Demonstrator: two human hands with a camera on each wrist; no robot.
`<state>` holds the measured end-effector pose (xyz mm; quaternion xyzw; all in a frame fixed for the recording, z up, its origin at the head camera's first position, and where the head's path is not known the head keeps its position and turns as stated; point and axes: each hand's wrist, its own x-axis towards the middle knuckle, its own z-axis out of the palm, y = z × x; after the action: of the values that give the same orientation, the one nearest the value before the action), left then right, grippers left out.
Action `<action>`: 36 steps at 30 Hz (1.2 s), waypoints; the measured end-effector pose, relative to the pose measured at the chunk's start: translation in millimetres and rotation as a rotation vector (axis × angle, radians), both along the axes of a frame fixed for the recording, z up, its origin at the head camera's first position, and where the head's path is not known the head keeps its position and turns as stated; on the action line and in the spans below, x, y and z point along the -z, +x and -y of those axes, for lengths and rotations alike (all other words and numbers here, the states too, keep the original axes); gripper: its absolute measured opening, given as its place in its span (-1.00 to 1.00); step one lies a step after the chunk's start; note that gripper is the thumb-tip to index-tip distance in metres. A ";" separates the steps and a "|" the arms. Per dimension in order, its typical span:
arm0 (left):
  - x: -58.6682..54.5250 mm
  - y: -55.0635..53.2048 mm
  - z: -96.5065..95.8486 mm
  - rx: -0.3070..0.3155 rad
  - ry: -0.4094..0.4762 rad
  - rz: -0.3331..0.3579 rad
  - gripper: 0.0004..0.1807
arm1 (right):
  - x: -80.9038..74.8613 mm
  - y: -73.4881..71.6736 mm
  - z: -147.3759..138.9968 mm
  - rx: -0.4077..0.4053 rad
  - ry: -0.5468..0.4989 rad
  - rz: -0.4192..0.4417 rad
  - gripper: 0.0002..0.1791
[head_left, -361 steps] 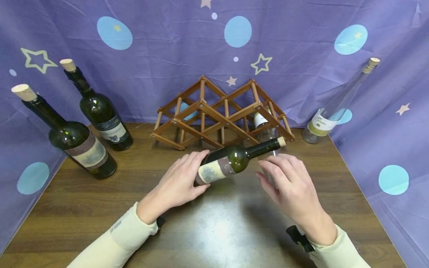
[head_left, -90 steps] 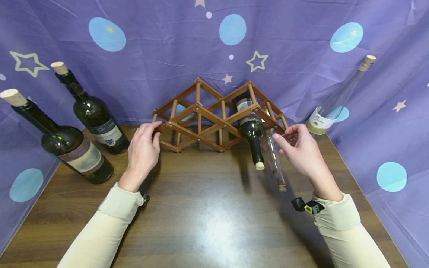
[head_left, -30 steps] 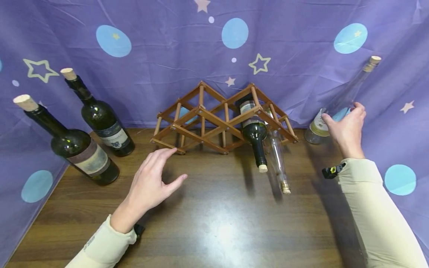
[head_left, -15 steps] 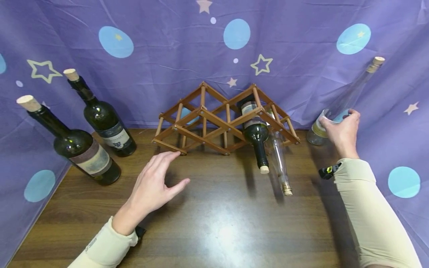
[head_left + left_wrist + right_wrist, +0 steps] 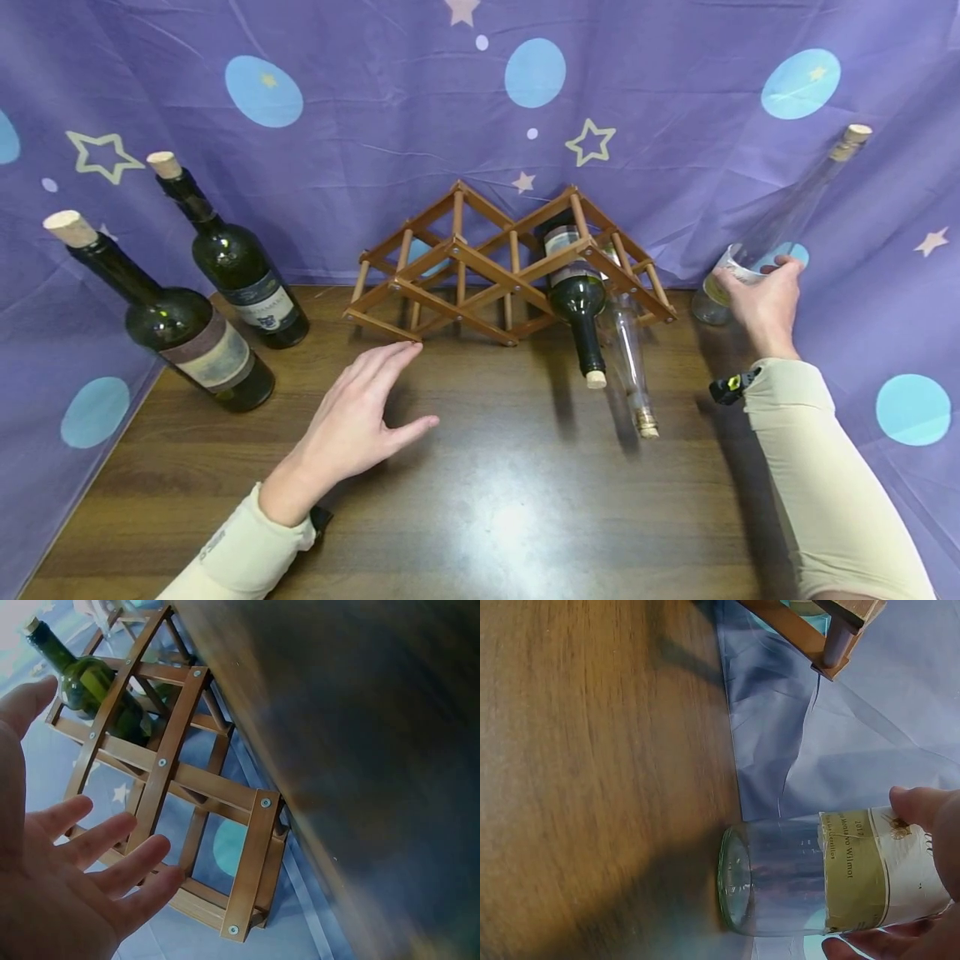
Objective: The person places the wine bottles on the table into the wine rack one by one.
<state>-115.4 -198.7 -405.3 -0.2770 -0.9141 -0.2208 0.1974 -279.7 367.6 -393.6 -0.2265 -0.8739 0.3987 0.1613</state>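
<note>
At the right, my right hand (image 5: 767,302) grips a clear corked wine bottle (image 5: 789,218) round its labelled body. The right wrist view shows this clear bottle (image 5: 780,877) with thumb and fingers about its label; its base is at the table, and contact is hard to tell. My left hand (image 5: 352,417) hovers over the table in front of the wooden wine rack (image 5: 457,250), fingers spread and holding nothing. In the rack's right part lie a dark green wine bottle (image 5: 577,296) and, lower, a second clear bottle (image 5: 630,358), their corked necks pointing toward me.
Two dark green corked bottles, one nearer (image 5: 202,342) and one farther (image 5: 247,275), stand at the left of the wooden table (image 5: 480,467). A purple curtain (image 5: 375,100) hangs close behind the rack and along both sides.
The green bottle, earlier in my left hand, now lies in the rack. My right hand has left the rack and taken hold of the clear bottle at right. My left hand has drawn back from the rack.
</note>
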 end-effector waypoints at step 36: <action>-21.7 -4.5 -8.9 0.015 0.030 -0.082 0.04 | -30.7 59.8 42.4 -0.114 0.264 -0.284 -0.03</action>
<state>-119.9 -189.8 -383.6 -0.2895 -0.8997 -0.2244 0.2374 -219.9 325.2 -362.9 -0.0952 -0.8985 0.3173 0.2882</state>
